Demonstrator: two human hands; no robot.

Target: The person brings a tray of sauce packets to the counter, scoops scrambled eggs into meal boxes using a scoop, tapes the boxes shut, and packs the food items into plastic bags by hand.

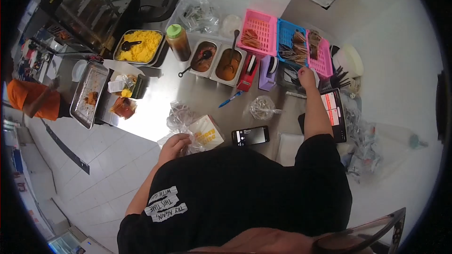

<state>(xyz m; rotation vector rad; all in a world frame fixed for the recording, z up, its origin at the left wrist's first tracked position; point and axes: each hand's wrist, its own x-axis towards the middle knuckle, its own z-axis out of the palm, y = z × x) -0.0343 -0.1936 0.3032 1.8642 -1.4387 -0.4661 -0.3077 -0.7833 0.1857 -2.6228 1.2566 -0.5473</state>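
Observation:
My left hand (175, 146) is at the table's front edge, its fingers closed on a clear plastic bag (180, 116). Beside it is a white food box (206, 132) with yellow lettering, partly under the plastic. My right arm stretches far forward, and my right hand (307, 77) is over a small container (291, 76) just in front of the blue basket (293, 42). The fingers of that hand are curled; what they hold, if anything, is too small to make out. A phone (250, 135) lies between my arms, near a tied clear bag (263, 107).
Sauce pans (203, 58), a squeeze bottle (178, 44) and a tray of yellow rice (147, 47) stand at the back left. Red (248, 73) and purple (268, 73) tape dispensers sit mid-table. A tablet (335, 113) is at the right. Another person in an orange shirt (33, 99) stands far left.

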